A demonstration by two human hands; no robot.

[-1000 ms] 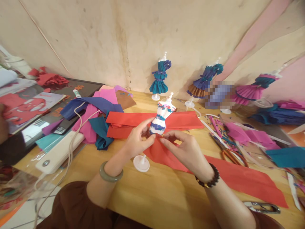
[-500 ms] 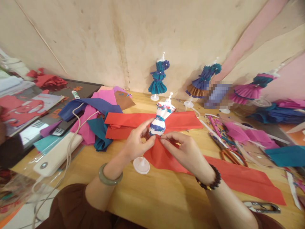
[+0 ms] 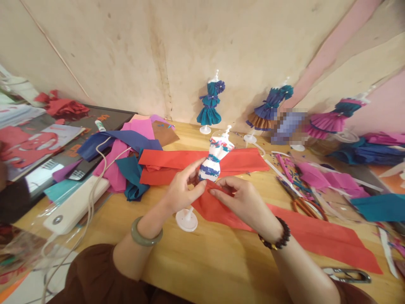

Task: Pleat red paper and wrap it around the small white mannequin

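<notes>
So from my end of the head cam feed, the little painted mannequin bust (image 3: pixel 216 158) is front and centre. It's white with blue, teal and pink smears, held tilted a bit above the wooden table (image 3: pixel 221 266). It's off its round white stand base (image 3: pixel 186 219), which sits on the table just below the left hand (image 3: pixel 182 190).

The closest thing to a container is some clear plastic wrap (image 3: pixel 28 249) at the lower left. Whatever's inside is too blurry for me to tell.

Hands: the left hand is closed on the bottom of the bust, thumb and forefinger pinching its lower edge. The right hand (image 3: pixel 243 202) is pinched shut on the end of a long red paper strip (image 3: pixel 316 236), right up against the bust's lower edge. The two sets of fingertips are almost touching. The bust sticks up just above and between both hands, and the strip trails off across the table to the right.

Further out, a second red paper piece (image 3: pixel 171 160) lies flat behind the hands, next to a heap of pink, blue and teal paper (image 3: pixel 126 156). Orange-handled scissors (image 3: pixel 305 207) are off to the right, and small snips (image 3: pixel 348 275) are near the front edge. Three dressed mannequins (image 3: pixel 209 105) stand along the wall at the back.
</notes>
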